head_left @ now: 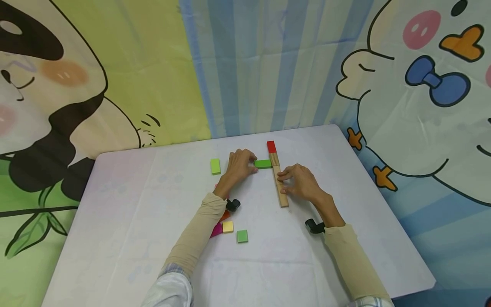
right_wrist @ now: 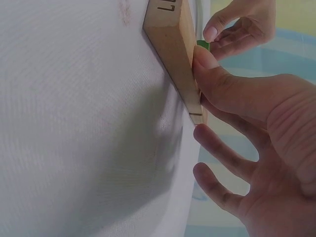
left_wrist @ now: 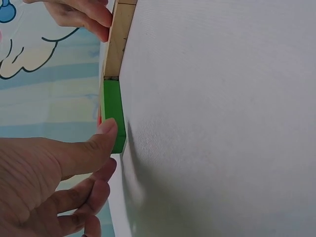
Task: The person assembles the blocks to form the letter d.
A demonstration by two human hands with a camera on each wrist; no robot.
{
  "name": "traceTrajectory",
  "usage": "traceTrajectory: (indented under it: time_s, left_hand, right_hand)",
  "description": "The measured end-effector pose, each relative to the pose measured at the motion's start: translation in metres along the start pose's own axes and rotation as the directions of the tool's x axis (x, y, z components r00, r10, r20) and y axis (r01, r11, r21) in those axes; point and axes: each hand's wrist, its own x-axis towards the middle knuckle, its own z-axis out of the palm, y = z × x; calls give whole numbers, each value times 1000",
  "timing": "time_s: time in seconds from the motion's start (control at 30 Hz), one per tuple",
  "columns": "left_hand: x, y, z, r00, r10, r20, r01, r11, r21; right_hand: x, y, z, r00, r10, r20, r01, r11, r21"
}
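My left hand (head_left: pixel 241 164) pinches the outer end of a green block (head_left: pixel 263 164) between thumb and fingers. The other end of that block meets the left side of a straight row of plain wooden blocks (head_left: pixel 283 198), making a side arm. A red block (head_left: pixel 271 146) caps the far end of the row. My right hand (head_left: pixel 301 182) touches the row from the right with thumb and forefinger, its other fingers spread loosely. Dark marks show on the near end of a wooden block (right_wrist: pixel 175 49) in the right wrist view.
A light green block (head_left: pixel 215 166) lies left of my left hand. Nearer me are a yellow block (head_left: pixel 228 227), a green square block (head_left: pixel 242 236), and magenta (head_left: pixel 217 230) and orange pieces partly hidden by my left forearm. The white table (head_left: pixel 134 238) meets printed cloth behind.
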Motion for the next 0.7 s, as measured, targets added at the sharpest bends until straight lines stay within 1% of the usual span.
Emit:
traceTrajectory:
  time_s: [0.13, 0.47, 0.57, 0.7]
  left_hand:
    - [-1, -1, -1, 1000, 14, -11, -14, 1000, -8]
    - [0, -2, 4, 999, 27, -29, -28, 999, -17]
    - [0, -1, 4, 999, 30, -22, -31, 999, -20]
    - [-1, -1, 3, 1000, 25, 2, -25, 1000, -15]
  right_hand:
    - [0, 0, 0, 1000, -1, -3, 1, 1000, -2]
    - [0, 1, -1, 1000, -6, 3, 6, 1000, 0]
    - [1, 1, -1, 1000, -5, 3, 5, 1000, 1]
    - [1, 1, -1, 1000, 4, 10, -4, 1000, -6]
